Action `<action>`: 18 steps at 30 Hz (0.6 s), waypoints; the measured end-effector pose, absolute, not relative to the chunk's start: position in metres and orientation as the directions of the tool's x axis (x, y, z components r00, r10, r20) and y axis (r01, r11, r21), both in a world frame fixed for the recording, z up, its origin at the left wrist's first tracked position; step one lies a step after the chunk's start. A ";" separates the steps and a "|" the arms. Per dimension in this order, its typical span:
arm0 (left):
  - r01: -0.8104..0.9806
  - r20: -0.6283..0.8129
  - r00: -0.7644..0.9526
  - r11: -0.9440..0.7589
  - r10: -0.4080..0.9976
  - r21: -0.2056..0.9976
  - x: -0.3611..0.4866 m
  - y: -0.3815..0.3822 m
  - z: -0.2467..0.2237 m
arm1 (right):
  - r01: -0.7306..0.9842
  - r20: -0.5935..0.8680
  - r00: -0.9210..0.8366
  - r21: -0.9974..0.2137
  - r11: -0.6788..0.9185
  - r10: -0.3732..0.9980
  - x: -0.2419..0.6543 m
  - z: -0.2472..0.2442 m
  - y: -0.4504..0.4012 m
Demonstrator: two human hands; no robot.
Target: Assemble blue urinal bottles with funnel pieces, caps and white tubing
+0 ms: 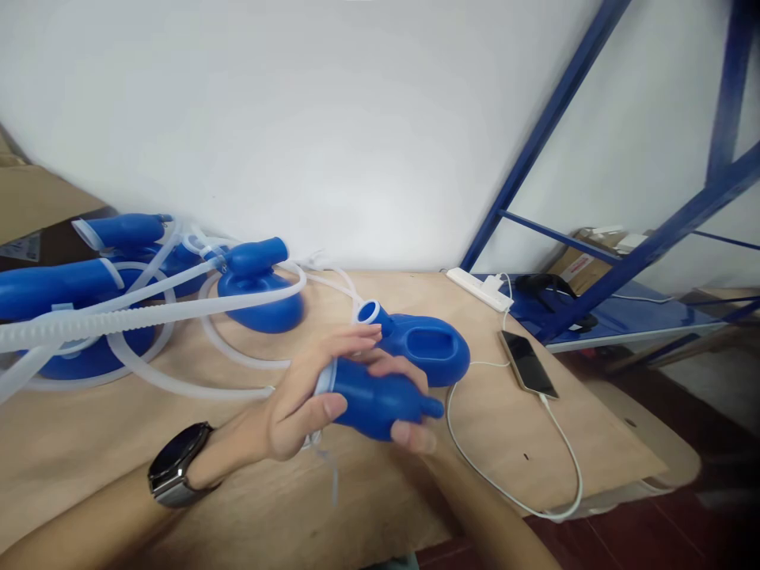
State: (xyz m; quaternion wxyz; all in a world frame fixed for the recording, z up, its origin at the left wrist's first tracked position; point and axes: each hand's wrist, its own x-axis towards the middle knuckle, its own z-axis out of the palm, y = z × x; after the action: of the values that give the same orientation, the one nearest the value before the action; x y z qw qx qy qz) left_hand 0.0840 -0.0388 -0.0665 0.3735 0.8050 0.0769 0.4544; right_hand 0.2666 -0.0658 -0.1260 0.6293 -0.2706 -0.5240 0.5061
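Above the table, both my hands are on a blue plastic urinal cup (pixel 373 396) with a pale rim at its wide end and a narrow nozzle pointing right. My left hand (pixel 305 396), with a dark watch (pixel 180 465) on its wrist, has its palm against the rim; the thumb lies along the near side and the fingers reach over the top. From the right, my right hand (pixel 414 435) grips the cup around its narrower part, thumb in front and fingers behind. Just behind lies a blue urinal bottle (pixel 444 336) with its neck uncovered.
Several blue urinals (pixel 261 301) with translucent hoses (pixel 160 315) crowd the left side. A phone (pixel 528 362) on a white cable (pixel 575 475) lies right, near a power strip (pixel 480 289). A blue metal frame (pixel 546 134) stands beyond the wooden table (pixel 606 443); a cardboard box (pixel 47 194) is far left.
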 end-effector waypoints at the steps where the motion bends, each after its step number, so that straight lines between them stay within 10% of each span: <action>1: -0.212 0.720 0.573 -0.778 0.391 0.591 0.085 -0.037 -0.067 | -0.442 0.276 -0.061 -0.869 0.222 0.959 0.269 -0.123 -0.068; 7: -0.094 0.722 0.690 -0.982 0.053 0.162 0.086 0.000 -0.064 | -0.588 -0.253 -0.180 -0.747 -0.310 0.951 0.273 -0.113 -0.061; 13: 0.119 0.487 0.811 -0.905 0.326 0.409 0.071 0.015 -0.054 | -0.678 -0.445 -0.156 -0.601 -0.424 0.882 0.272 -0.109 -0.043; 18: 0.100 0.357 0.891 -0.889 0.280 0.447 0.065 0.003 -0.039 | -0.661 -0.410 -0.193 -0.617 -0.427 0.891 0.281 -0.108 -0.044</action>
State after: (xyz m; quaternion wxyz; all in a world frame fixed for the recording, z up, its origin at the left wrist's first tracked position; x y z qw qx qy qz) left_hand 0.0654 0.0030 -0.0386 0.2134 0.9487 0.0999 0.2109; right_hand 0.2811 -0.0437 -0.1079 0.5127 -0.3749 -0.1537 0.7569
